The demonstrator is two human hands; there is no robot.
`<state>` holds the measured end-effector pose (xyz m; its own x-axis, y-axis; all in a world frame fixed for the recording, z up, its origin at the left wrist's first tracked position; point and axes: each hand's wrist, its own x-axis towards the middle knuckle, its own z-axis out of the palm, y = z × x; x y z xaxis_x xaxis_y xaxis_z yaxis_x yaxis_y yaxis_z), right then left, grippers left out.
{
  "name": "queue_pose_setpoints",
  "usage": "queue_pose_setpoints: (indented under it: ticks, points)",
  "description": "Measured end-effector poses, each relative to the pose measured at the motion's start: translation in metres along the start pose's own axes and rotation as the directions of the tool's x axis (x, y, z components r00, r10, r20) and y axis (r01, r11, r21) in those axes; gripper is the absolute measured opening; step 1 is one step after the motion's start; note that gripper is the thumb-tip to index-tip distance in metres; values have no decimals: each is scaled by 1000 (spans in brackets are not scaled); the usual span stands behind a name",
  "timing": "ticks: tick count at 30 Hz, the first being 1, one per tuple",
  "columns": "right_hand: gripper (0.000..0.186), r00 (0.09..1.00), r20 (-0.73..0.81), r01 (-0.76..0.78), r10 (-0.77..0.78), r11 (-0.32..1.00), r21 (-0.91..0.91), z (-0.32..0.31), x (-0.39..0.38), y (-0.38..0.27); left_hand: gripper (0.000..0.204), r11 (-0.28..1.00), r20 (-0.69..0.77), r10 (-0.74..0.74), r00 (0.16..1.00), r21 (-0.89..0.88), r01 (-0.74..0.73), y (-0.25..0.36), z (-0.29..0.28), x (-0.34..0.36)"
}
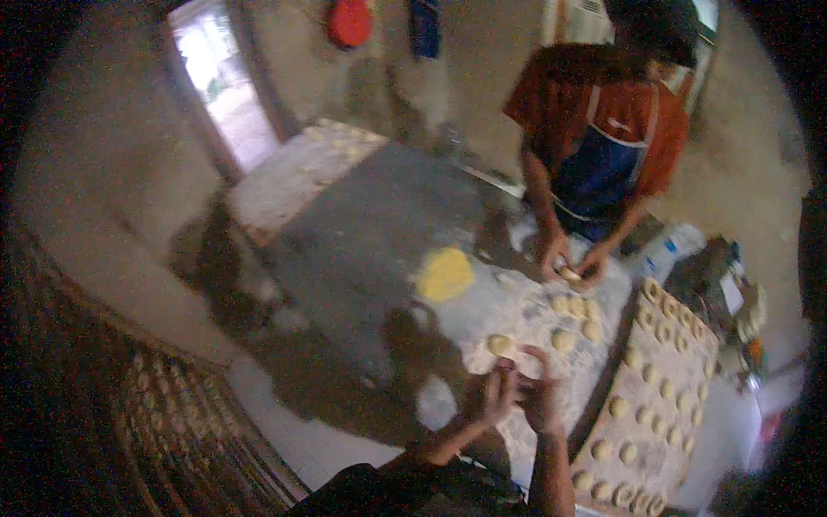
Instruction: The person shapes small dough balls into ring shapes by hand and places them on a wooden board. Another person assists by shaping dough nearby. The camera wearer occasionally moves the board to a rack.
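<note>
We have both hands together over the floured tabletop [362,250]: our left hand [489,395] and right hand [538,398] are cupped close around a small piece of dough [514,367], fingers curled, pressing it between them. Loose dough balls [564,339] lie just beyond. A board [655,448] of shaped pieces sits to our right. Across from us, a person in an apron [599,168] works dough by a yellow lump [445,274].

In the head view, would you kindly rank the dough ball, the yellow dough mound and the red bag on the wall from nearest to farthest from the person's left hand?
From the left hand:
1. Dough ball, just above it on the table.
2. Yellow dough mound, farther up, mid-table.
3. Red bag, on the far wall.
</note>
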<state>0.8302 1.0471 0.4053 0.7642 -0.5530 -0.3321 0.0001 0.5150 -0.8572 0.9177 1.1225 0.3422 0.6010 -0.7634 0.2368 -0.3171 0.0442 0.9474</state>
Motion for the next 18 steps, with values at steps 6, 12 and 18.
queue_pose_setpoints:
  ticks: [6, 12, 18]
  points:
    - [64, 962, 92, 255, -258, 966, 45, -26, -28, -13, 16, 972, -206, 79, 975, -201, -121, -9, 48, -14]
    - [91, 928, 140, 370, -345, 889, -268, -64, -63, -8, 30, 988, -24, 102, 995, -117, -104, 17, 83, -30]
    - [34, 825, -202, 379, -528, 781, -496, -144, -115, -10, 31, 998, 220, -16, 975, -48, 27, 86, 147, -34]
